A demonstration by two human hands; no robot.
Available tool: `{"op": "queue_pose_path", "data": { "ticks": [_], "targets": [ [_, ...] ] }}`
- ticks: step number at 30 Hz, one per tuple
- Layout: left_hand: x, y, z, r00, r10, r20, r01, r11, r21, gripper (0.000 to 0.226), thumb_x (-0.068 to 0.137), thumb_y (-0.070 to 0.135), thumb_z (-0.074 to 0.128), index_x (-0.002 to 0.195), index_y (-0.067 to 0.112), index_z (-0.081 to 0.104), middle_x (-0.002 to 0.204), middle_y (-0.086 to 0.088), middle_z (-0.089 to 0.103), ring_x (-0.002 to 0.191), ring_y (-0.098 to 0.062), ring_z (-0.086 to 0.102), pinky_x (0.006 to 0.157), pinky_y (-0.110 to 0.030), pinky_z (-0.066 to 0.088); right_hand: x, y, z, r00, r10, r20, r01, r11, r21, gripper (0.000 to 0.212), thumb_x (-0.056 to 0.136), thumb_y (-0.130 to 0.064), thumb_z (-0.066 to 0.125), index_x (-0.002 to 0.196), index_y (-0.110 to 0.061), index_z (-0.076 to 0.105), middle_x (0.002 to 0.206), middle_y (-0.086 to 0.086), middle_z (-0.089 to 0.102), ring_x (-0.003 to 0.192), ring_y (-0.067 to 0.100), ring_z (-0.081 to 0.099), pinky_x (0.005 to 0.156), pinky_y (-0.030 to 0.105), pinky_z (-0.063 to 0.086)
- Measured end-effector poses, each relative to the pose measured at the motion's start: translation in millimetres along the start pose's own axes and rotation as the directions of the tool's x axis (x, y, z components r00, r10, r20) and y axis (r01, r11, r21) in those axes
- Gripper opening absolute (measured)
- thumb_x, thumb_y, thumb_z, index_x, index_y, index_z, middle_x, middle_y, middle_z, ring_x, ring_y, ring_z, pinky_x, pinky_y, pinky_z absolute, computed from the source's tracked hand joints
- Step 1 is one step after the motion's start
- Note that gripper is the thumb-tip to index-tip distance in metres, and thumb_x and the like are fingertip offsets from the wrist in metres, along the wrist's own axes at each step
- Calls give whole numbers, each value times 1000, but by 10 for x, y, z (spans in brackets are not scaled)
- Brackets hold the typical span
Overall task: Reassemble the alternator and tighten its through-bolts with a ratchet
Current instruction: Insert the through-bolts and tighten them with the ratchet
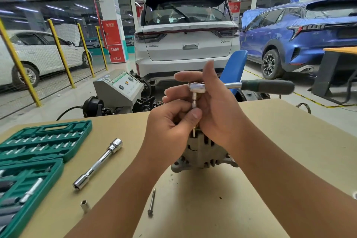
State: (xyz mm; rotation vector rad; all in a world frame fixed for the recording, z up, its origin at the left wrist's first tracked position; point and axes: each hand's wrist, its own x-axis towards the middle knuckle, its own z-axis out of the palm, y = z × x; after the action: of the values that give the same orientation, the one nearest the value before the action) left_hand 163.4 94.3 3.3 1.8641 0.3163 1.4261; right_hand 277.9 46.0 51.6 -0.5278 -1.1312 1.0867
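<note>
A person works over an alternator [202,152] standing on a tan workbench [270,150] in a vehicle workshop. Directly above the alternator, the left hand [173,121] curls its fingers and thumb around the lower end of a short extension bar [194,100] that hangs from the head of a ratchet [197,87]. The right hand [214,102], also above the alternator, cups the ratchet head from behind with its fingers bent over it and thumb raised; the ratchet's dark handle [268,86] juts out to the right, level with the hands. Whether the tool is seated on a bolt cannot be told, as the hands cover the alternator's top. A loose through-bolt [152,202] lies on the bench in front of the alternator, toward the camera. To the alternator's left lie a chrome double-ended socket wrench [98,163] and, nearer the camera, a small socket [84,205]; farther left sits an open green tool case [38,141]. Beyond the alternator, past the bench edge, stand a grey test console [117,88], a white SUV [186,44] and a blue car [299,35].
</note>
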Motion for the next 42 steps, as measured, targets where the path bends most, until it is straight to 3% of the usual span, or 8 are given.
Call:
{"op": "queue_pose_path", "data": {
  "ticks": [7, 11, 15, 19, 22, 30, 36, 42],
  "targets": [
    [-1, 12, 6, 999, -4, 41, 4, 1000, -5, 10, 92, 16, 65, 91, 23, 72, 76, -6, 70, 67, -22, 60, 67, -37, 54, 24, 10, -77, 997, 51, -54, -45, 994, 101, 77, 95, -73, 33, 95, -10, 76, 87, 20, 76, 90, 36, 74, 85, 49, 60],
    [-28, 5, 23, 1000, -10, -9, 10, 1000, -23, 9, 91, 19, 68, 84, 15, 71, 71, -27, 61, 64, -49, 53, 57, -56, 48, 11, 64, -10, 997, -49, -67, 45, 997, -63, 49, 93, -56, 56, 106, -13, 74, 87, 20, 73, 83, 32, 71, 75, 44, 61],
    [-49, 26, 47, 996, 40, -81, -37, 999, 30, 11, 90, 11, 69, 78, 11, 69, 61, -15, 56, 55, -35, 51, 48, -42, 48, -11, 138, 40, 973, -225, -41, 202, 930, -308, 20, 95, -23, 68, 112, -15, 71, 96, 18, 75, 88, 27, 73, 79, 42, 62],
    [-56, 41, 72, 997, -7, -73, 6, 1000, -10, 9, 87, 12, 72, 90, 3, 73, 71, -21, 65, 63, -47, 59, 56, -56, 52, -45, 92, 34, 994, -103, -36, 93, 973, -209, 60, 92, -66, 50, 118, -17, 74, 105, 18, 76, 95, 31, 74, 85, 46, 61],
    [-56, 109, 90, 1000, -19, -5, 19, 999, -50, 17, 88, 5, 72, 100, 18, 74, 85, -14, 73, 77, -43, 66, 72, -58, 57, -24, 3, -8, 995, 56, -77, -59, 997, -40, 72, 96, -69, 35, 114, -12, 76, 101, 19, 75, 96, 33, 72, 86, 45, 60],
    [25, 87, -22, 991, -32, 130, 53, 985, -162, 16, 95, 9, 57, 102, 18, 68, 68, 16, 64, 56, 1, 52, 57, -12, 42, 45, -13, -94, 995, 99, -27, -101, 992, -77, 47, 91, -52, 59, 107, -12, 77, 105, 13, 75, 102, 31, 66, 91, 47, 49],
    [12, 65, -1, 997, -26, 69, 35, 991, -128, 11, 91, 13, 64, 98, 16, 71, 71, -2, 65, 61, -18, 56, 59, -30, 47, 16, 29, -98, 995, -23, 98, 34, 993, -109, 27, 98, -26, 63, 115, -7, 71, 106, 19, 72, 103, 34, 67, 92, 48, 55],
    [38, 78, 21, 998, -35, 59, 41, 994, -104, 22, 90, 12, 67, 105, 25, 73, 95, -4, 78, 88, -19, 74, 81, -30, 59, 29, 7, -106, 1000, 21, -5, -21, 999, 27, 53, 86, -61, 55, 107, -18, 77, 103, 12, 75, 103, 31, 69, 92, 46, 56]
  ]
}}
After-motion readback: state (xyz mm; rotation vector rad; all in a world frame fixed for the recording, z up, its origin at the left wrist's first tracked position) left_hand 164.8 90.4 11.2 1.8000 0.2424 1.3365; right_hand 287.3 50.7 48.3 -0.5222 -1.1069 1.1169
